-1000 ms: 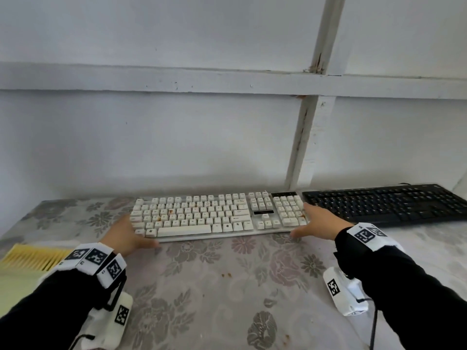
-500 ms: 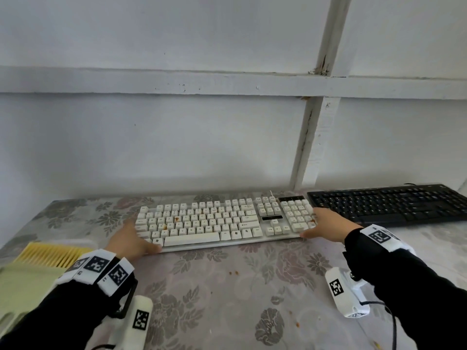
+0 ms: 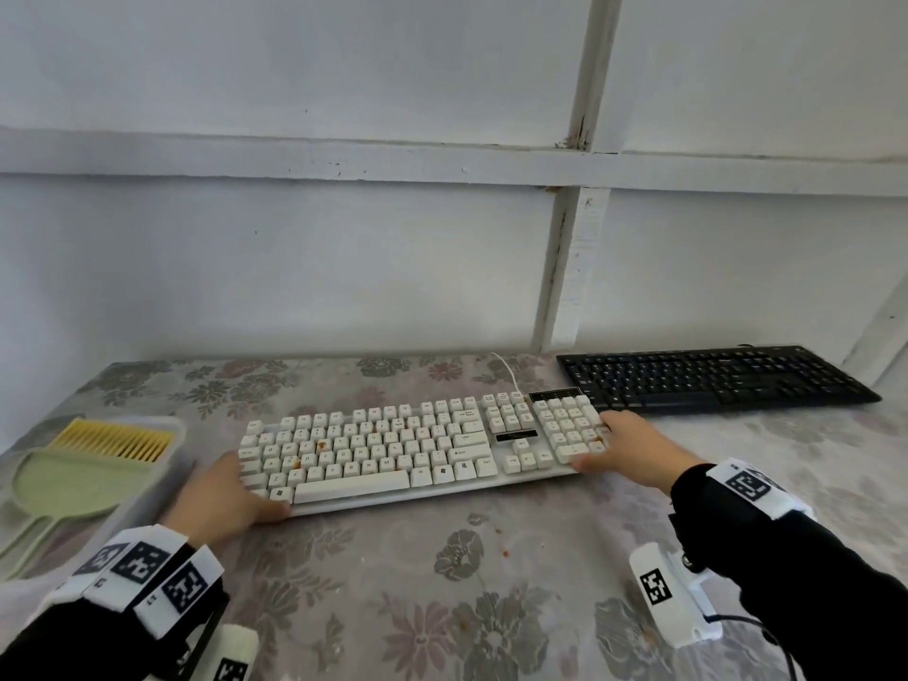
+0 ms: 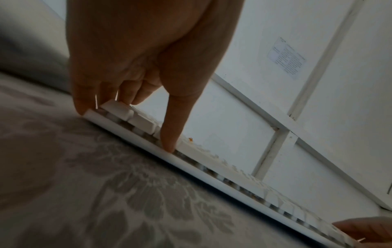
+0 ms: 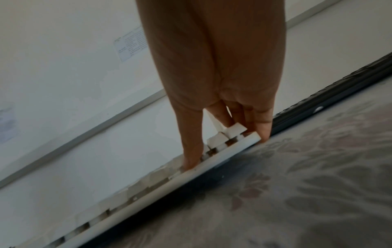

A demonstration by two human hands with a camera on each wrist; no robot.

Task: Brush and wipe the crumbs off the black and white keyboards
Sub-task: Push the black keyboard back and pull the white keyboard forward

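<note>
Floral tablecloth [image 3: 373, 597], white paneled wall [image 3: 295, 267] bhd.

A floral-patterned table [image 3: 373, 597] stands against a white panelled wall [image 3: 304, 267] (its trim chipped).

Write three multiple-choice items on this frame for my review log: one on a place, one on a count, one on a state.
1. Where does the black keyboard lie relative to the white keyboard?
A. To its right, nearer the wall
B. To its left
C. Stacked on top

2. How many keyboards are on the table?
A. One
B. Two
C. Three

3. How are the hands placed?
A. Both idle on the cloth
B. One holds a brush
C. Each holds one end of the white keyboard

Key: 1 A, the head view shows it right and farther back. 2 B, one white, one black. 3 C, left hand and right hand grip opposite ends.
</note>
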